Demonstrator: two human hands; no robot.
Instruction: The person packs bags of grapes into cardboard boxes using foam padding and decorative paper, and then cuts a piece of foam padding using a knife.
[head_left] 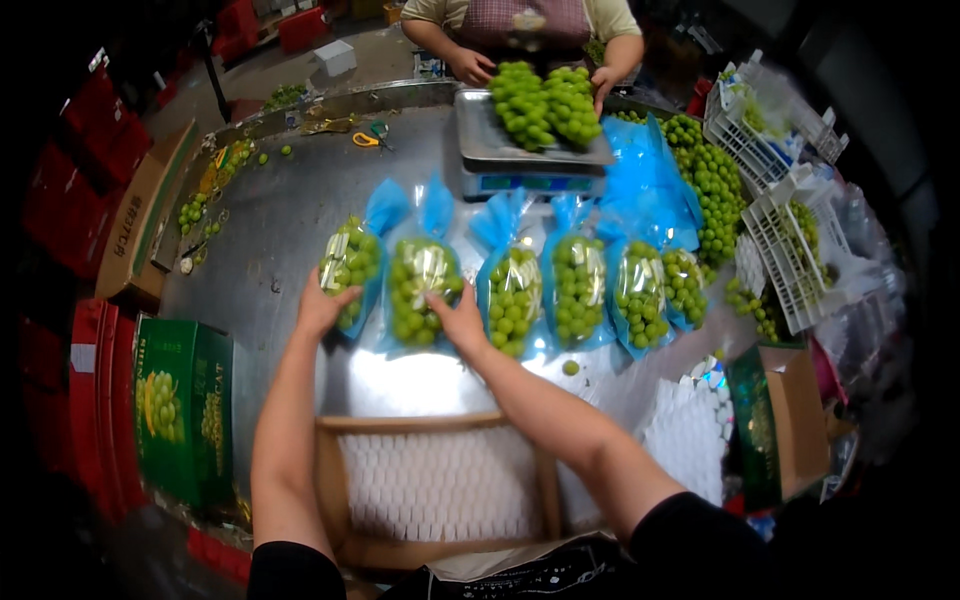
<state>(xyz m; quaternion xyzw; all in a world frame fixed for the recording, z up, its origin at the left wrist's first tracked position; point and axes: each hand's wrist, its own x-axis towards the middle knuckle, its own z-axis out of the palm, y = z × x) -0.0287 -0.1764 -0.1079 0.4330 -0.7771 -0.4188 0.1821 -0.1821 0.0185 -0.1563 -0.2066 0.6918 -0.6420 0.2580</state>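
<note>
Green grapes in clear and blue plastic bags stand in a row on the metal table. My left hand (322, 304) grips the leftmost bag of grapes (352, 262) low on its left side, thumb across the front. My right hand (460, 318) holds the second bag of grapes (420, 285) by its lower right side, thumb on the front, other fingers partly hidden. Several more bags, such as a third bag of grapes (514, 300), stand to the right. Nearest me is an open carton (330, 490) lined with white foam netting (440, 485).
Across the table a person (525, 25) holds two grape bunches (545, 105) on a scale (530, 182). Blue bags (650, 185), loose grapes (710, 190) and white crates (790, 255) fill the right. Orange scissors (368, 140) lie far left; a green carton (185, 410) stands near left.
</note>
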